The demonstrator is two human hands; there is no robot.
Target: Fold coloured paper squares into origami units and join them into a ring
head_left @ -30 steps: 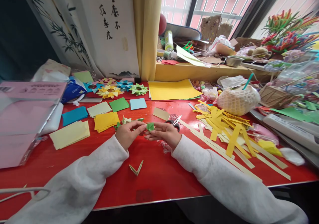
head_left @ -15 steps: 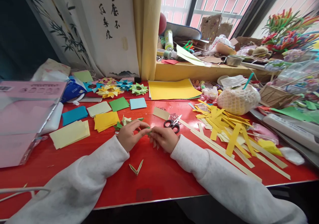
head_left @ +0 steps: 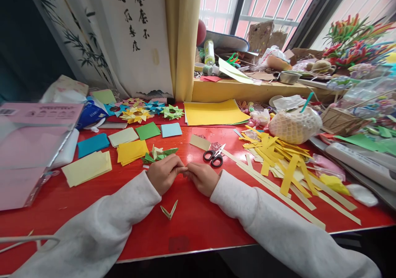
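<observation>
Over the red table, my left hand [head_left: 165, 171] and my right hand [head_left: 202, 177] meet fingertip to fingertip, both pinched. The small green folded paper between them is almost wholly hidden by the fingers now; its green edge showed half a second ago. Just behind my left hand lie folded green and cream paper pieces [head_left: 159, 153]. A cream V-shaped folded paper [head_left: 169, 210] rests on the table in front of my hands. Black-handled scissors [head_left: 213, 156], blades apart, lie just beyond my right hand.
Stacks of blue [head_left: 93, 145], yellow [head_left: 133, 151] and cream paper [head_left: 87, 168] sit at left. Finished paper stars [head_left: 136, 115] and yellow sheets [head_left: 216, 112] are at the back. Cut paper strips [head_left: 278, 162] spread right, near a net-wrapped drink [head_left: 295, 125]. A pink packet [head_left: 34, 146] lies far left.
My fingers have closed in together, and the green paper that showed between them is now covered. The right fingers are more curled. The view has shifted very slightly.
</observation>
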